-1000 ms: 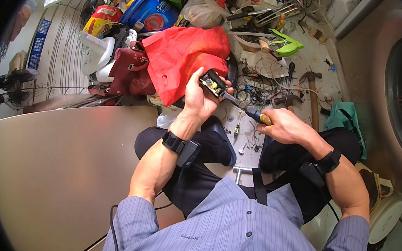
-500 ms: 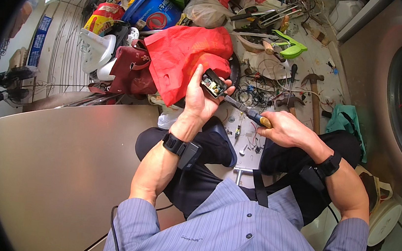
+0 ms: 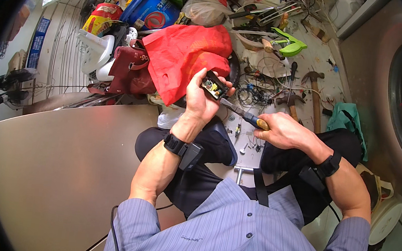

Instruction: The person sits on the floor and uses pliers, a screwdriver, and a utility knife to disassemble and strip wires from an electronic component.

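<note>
My left hand point(image 3: 203, 96) cradles a small black plastic case, its open side showing a circuit board point(image 3: 212, 86) with yellow and pale components. Fingers wrap around its far and right edges. In my right hand point(image 3: 282, 130) is a flat-bladed tool point(image 3: 247, 117) with a dark blue and yellow handle; whether it is a chisel or a wide screwdriver I cannot tell. Its metal tip reaches the case's lower right edge, and the exact contact is too small to make out. A red plastic bag point(image 3: 181, 59) lies just beyond my left hand.
On the floor to the right lie hammers point(image 3: 317, 101), a dark-handled screwdriver point(image 3: 292, 76), tangled black wires point(image 3: 256, 94) and a green plastic piece point(image 3: 292, 46). Blue bucket point(image 3: 154, 11) stands far left. A metallic panel point(image 3: 67, 170) is at left, a round-doored machine point(image 3: 397, 98) at right.
The tool's tip has shifted slightly left and down, now against the case's lower edge. My left hand and the case have tilted slightly.
</note>
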A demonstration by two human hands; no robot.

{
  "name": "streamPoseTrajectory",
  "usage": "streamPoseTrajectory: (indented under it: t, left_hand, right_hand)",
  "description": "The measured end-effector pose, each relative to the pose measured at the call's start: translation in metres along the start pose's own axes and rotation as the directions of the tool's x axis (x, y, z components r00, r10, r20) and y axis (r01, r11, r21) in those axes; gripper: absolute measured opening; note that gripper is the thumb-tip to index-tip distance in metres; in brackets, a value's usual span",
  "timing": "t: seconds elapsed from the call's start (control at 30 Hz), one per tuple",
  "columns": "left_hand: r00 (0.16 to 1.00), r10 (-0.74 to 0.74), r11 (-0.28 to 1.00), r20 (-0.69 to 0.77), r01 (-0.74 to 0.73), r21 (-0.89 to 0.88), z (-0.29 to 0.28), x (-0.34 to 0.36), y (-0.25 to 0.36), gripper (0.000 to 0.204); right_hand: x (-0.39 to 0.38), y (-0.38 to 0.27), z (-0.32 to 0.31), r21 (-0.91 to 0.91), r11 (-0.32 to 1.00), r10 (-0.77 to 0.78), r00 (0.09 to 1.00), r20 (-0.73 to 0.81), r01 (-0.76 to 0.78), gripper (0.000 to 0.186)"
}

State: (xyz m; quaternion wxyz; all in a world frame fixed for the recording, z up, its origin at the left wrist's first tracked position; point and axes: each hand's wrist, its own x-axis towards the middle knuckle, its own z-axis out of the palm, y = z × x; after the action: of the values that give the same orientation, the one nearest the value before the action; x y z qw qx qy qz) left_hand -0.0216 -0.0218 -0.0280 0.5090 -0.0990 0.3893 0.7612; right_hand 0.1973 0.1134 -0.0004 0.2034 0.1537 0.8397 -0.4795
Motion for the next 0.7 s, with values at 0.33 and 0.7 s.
streamPoseTrajectory:
  t: [0.33, 0.7]
  left_hand:
    - [1.0, -0.007, 0.999, 0.004, 0.007, -0.032, 0.0006, 0.0005, -0.0006, 0.031]
    - [0.998, 0.053, 0.999, 0.016, -0.053, -0.01, -0.0048, 0.0056, 0.0025, 0.031]
  right_hand:
    - [-0.0014, -0.0043, -0.0014, 0.087, 0.996, 0.033, 0.999, 0.025, -0.035, 0.044]
    - [-0.0007, -0.0028, -0.0004, 0.087, 0.996, -0.02, 0.999, 0.029, 0.017, 0.044]
